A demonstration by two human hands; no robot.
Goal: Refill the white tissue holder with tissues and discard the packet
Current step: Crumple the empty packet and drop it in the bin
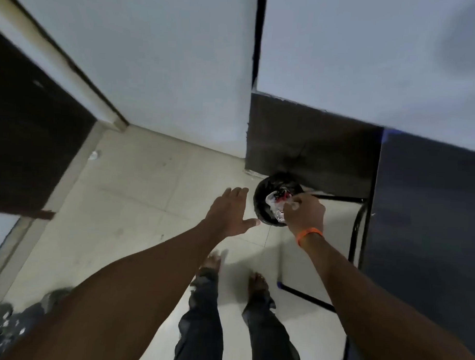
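Note:
A crumpled clear plastic tissue packet (276, 205) with red print hangs over the mouth of a black bin (268, 186) lined with a black bag, standing on the floor by the wall corner. My right hand (305, 213), with an orange band at the wrist, pinches the packet from the right, directly above the bin. My left hand (230, 213) hovers just left of the bin, fingers spread, holding nothing. The white tissue holder is out of view.
A dark table (429, 213) with black metal legs (357, 232) stands at the right, close to the bin. A dark door (30, 145) and its pale frame are at the left. My bare feet (257, 284) stand on the pale tiled floor (138, 203). Shoes (16, 320) lie bottom left.

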